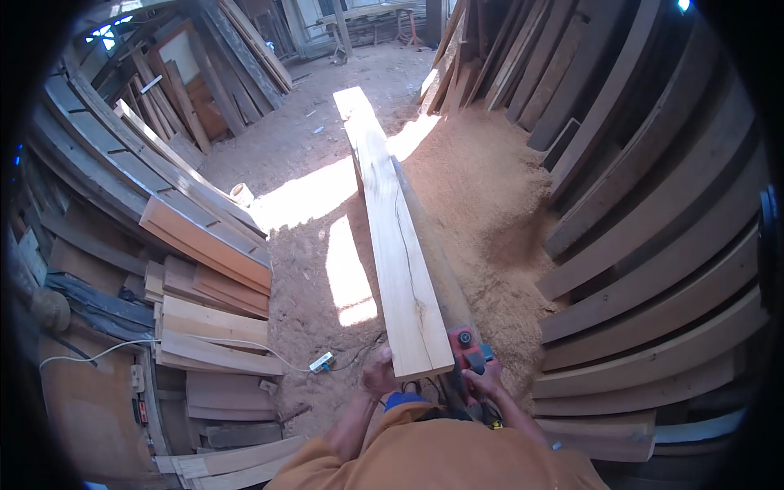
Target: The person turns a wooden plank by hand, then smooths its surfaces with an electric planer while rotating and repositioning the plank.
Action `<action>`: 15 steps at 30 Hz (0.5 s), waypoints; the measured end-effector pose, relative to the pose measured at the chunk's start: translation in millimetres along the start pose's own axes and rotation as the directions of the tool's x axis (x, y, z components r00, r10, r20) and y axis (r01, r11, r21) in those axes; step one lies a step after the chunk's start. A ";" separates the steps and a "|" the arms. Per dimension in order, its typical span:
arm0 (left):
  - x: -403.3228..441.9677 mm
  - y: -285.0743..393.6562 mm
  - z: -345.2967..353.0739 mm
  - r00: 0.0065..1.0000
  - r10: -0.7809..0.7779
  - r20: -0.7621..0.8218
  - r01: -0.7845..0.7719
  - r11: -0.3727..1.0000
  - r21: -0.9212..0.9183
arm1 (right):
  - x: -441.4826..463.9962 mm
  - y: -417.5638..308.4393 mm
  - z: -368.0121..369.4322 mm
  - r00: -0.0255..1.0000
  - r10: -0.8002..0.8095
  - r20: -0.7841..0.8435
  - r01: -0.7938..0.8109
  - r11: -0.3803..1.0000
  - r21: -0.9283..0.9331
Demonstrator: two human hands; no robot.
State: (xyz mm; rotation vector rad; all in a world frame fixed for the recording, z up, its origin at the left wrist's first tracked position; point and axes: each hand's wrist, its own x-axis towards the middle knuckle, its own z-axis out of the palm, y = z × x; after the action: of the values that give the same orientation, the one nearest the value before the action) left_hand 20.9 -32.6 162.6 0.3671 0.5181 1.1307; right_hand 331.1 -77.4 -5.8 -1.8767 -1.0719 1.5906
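A long, thick wooden plank (396, 237) stretches away from me, pale on top, with a dark crack along its near half. At its near left corner, my left hand (378, 373) is closed against the edge; its fingertips are hidden. My right hand (483, 380) grips the handle of a red power planer (465, 341), which sits beside the plank's near right corner. The planer's underside cannot be seen. Beneath the plank, a darker beam (429, 237) shows along the right side.
Wood shavings (490, 196) heap on the floor to the right. Boards (645, 318) line the right side, and more stacked boards (216, 327) lie left. A white cord runs to a power strip (322, 362) on the left floor. Sawhorses stand far back.
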 end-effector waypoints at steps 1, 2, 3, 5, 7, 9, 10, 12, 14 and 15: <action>6.8 12.5 10.4 0.986 0.052 0.156 -0.042 0.997 -0.063 | -3.2 -2.1 -0.5 1.000 -0.001 -0.001 0.001 1.000 -0.001; 12.2 26.5 17.0 0.946 0.111 0.304 -0.074 0.989 -0.129 | -11.3 -12.4 -1.5 1.000 -0.012 -0.011 0.012 1.000 0.019; 15.0 37.6 26.5 0.935 0.195 0.296 -0.210 0.977 0.019 | -22.6 -29.3 -2.9 1.000 -0.022 -0.023 0.023 0.999 0.039; 21.3 60.9 52.4 0.904 0.344 0.253 -0.396 0.898 0.193 | -35.0 -46.5 -3.2 0.998 -0.049 -0.049 0.050 0.998 0.022; 31.1 89.3 88.5 0.878 0.395 0.271 -0.378 0.919 -0.115 | -40.1 -52.5 -4.6 0.994 -0.079 -0.080 0.076 0.996 -0.047; 43.7 116.6 120.0 0.844 0.392 0.366 -0.249 0.891 -0.381 | -22.4 -27.0 -1.2 0.997 -0.069 -0.037 0.068 0.997 -0.026; 49.1 127.7 133.8 0.821 0.409 0.399 -0.224 0.873 -0.433 | -19.6 -19.5 0.3 0.998 -0.060 -0.015 0.060 0.998 -0.013; 58.3 146.3 147.4 0.803 0.428 0.414 -0.224 0.862 -0.456 | -15.0 -11.1 -1.7 1.000 -0.019 0.012 0.020 0.999 -0.043; 63.9 158.6 156.7 0.796 0.442 0.413 -0.246 0.860 -0.446 | -13.8 -4.7 -2.2 1.000 -0.010 0.020 0.011 0.998 -0.055; 66.1 163.3 159.5 0.791 0.453 0.411 -0.261 0.858 -0.443 | -12.3 -3.1 -1.0 1.000 -0.023 0.014 0.023 0.998 -0.054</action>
State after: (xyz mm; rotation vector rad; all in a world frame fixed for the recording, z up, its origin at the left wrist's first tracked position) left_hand 9.1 88.7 366.7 0.4277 -0.2491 1.4122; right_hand 330.8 -85.2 4.4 -1.8836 -1.1489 1.5789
